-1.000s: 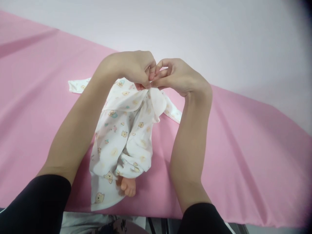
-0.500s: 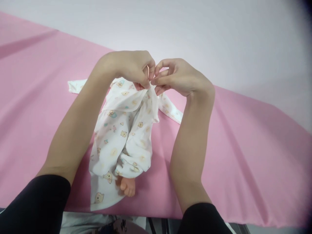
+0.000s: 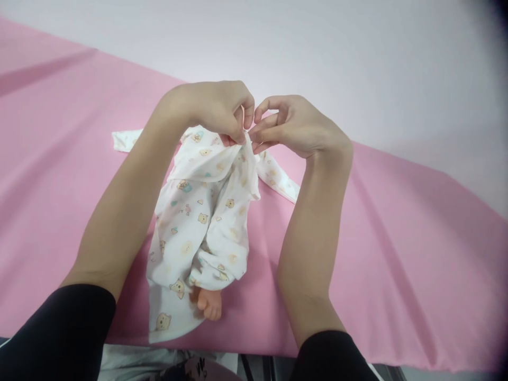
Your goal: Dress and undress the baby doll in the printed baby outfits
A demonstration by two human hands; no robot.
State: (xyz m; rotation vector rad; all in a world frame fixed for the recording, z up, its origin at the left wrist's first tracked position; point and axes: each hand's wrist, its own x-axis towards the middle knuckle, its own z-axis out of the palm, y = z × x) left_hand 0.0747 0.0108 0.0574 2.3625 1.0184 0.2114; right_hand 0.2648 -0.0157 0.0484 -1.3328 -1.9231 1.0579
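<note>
A baby doll lies on its back, dressed in a white baby shirt [image 3: 204,153] and white trousers [image 3: 202,217], both printed with small bears. One bare doll foot [image 3: 210,304] sticks out of a trouser leg; the other leg's cuff hangs flat and hides its foot. My left hand [image 3: 226,111] pinches the shirt's edge at the doll's upper body. Close beside it, my right hand [image 3: 286,124] pinches the same bit of cloth with thumb and fingers. The fabric is lifted between the fingertips. The doll's head is hidden behind my hands.
A pink sheet [image 3: 389,254] with creases covers the table under the doll. A pale wall [image 3: 357,58] rises behind the table's far edge. The shirt's sleeves spread out left and right. The table's near edge runs just below the trouser cuff.
Both hands stay at the lifted cloth and have barely moved. My right hand's fingers have shifted very slightly to the right.
</note>
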